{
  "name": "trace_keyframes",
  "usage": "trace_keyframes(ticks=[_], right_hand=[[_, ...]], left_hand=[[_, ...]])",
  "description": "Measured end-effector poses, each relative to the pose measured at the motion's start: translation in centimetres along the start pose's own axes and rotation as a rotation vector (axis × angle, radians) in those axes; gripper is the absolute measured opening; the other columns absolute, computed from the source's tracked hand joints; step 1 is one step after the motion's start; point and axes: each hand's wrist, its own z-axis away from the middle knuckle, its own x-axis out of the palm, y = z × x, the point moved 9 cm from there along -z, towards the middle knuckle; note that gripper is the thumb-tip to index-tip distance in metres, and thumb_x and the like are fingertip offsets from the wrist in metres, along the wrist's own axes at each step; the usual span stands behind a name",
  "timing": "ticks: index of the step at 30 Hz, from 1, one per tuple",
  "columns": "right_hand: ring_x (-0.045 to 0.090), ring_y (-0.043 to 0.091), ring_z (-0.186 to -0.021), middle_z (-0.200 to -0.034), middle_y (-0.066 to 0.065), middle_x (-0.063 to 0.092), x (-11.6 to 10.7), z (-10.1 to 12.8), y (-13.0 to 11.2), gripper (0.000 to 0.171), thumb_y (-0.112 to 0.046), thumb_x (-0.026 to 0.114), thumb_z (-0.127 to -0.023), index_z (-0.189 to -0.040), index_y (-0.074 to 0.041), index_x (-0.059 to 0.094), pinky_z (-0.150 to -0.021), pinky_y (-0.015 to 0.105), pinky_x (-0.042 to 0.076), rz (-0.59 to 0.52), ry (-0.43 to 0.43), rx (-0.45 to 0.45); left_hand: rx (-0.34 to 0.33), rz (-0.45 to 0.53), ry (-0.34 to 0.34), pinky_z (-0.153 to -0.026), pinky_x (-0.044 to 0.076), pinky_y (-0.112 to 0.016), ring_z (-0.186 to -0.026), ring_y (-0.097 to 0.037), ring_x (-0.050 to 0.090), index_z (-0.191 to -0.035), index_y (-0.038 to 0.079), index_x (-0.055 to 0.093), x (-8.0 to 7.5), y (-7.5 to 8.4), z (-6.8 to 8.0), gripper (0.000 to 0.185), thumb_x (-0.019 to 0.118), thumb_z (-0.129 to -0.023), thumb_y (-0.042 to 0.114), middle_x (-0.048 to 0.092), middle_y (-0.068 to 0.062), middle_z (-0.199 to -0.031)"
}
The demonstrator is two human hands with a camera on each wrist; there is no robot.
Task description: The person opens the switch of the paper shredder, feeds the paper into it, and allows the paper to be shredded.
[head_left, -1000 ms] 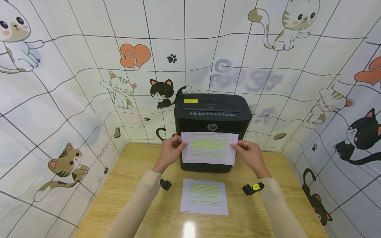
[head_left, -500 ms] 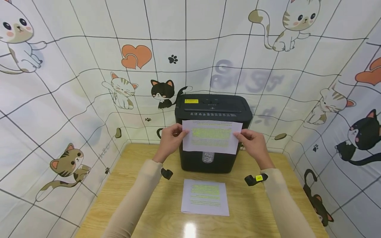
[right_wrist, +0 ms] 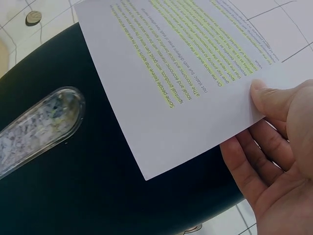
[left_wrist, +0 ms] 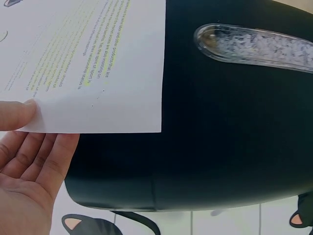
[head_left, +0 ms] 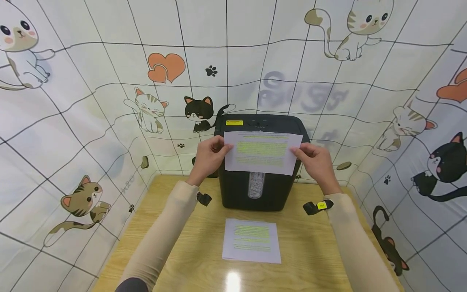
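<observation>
A white sheet (head_left: 262, 152) printed with green-highlighted text hangs in the air in front of the upper part of a black HP paper shredder (head_left: 260, 190). My left hand (head_left: 209, 156) pinches its left edge and my right hand (head_left: 314, 161) pinches its right edge. The left wrist view has my thumb on the sheet (left_wrist: 93, 63), with the shredder (left_wrist: 225, 137) behind. The right wrist view has my right hand (right_wrist: 274, 147) holding the sheet (right_wrist: 186, 73) over the shredder (right_wrist: 73, 191). The shredder's clear window (head_left: 256, 185) is filled with shredded paper.
A second printed sheet (head_left: 251, 240) lies flat on the wooden table (head_left: 313, 255) in front of the shredder. Cat-patterned cloth walls (head_left: 91, 121) enclose the table on three sides. Wrist cameras (head_left: 316, 207) sit on both forearms.
Both hands have raised the sheet from the shredder's lower front up to its top edge, uncovering the window.
</observation>
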Motion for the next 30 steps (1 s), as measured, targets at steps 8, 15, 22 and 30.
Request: trace_keyframes(ticks=[8, 15, 22, 30], right_hand=[[0.059, 0.014, -0.092, -0.1, -0.004, 0.075, -0.6, -1.3, -1.7, 0.046, -0.052, 0.071, -0.094, -0.113, -0.01, 0.075, -0.078, 0.025, 0.046, 0.005, 0.011, 0.029], [0.064, 0.013, -0.091, -0.1, -0.007, 0.077, -1.5, -2.5, -3.5, 0.047, -0.053, 0.071, -0.093, -0.111, -0.011, 0.077, -0.079, 0.025, 0.049, -0.001, 0.023, -0.001], [0.06, 0.012, -0.087, -0.097, -0.01, 0.077, -2.6, -3.7, -4.8, 0.044, -0.05, 0.072, -0.093, -0.109, -0.01, 0.077, -0.075, 0.026, 0.042, 0.014, 0.047, -0.052], [0.057, 0.014, -0.092, -0.103, -0.009, 0.075, -3.7, -5.0, -5.3, 0.047, -0.05, 0.073, -0.092, -0.121, -0.013, 0.076, -0.077, 0.029, 0.04, -0.017, 0.065, -0.023]], left_hand=[[0.0, -0.014, 0.005, -0.069, 0.053, -0.023, -0.076, -0.017, 0.068, -0.093, 0.006, 0.072, -1.0, 1.3, -1.7, 0.011, 0.072, -0.097, 0.017, 0.077, -0.011, -0.091], [0.04, -0.01, 0.014, -0.07, 0.052, -0.023, -0.075, -0.02, 0.068, -0.093, 0.005, 0.073, -1.6, 2.5, -3.3, 0.011, 0.072, -0.097, 0.016, 0.077, -0.012, -0.09], [0.031, -0.009, 0.012, -0.077, 0.056, -0.026, -0.083, -0.021, 0.074, -0.096, 0.005, 0.074, -1.8, 3.3, -4.8, 0.011, 0.071, -0.097, 0.016, 0.079, -0.011, -0.096], [0.077, 0.005, 0.009, -0.076, 0.054, -0.023, -0.085, -0.021, 0.075, -0.094, 0.003, 0.072, -1.9, 4.6, -6.7, 0.013, 0.071, -0.098, 0.016, 0.079, -0.012, -0.097]])
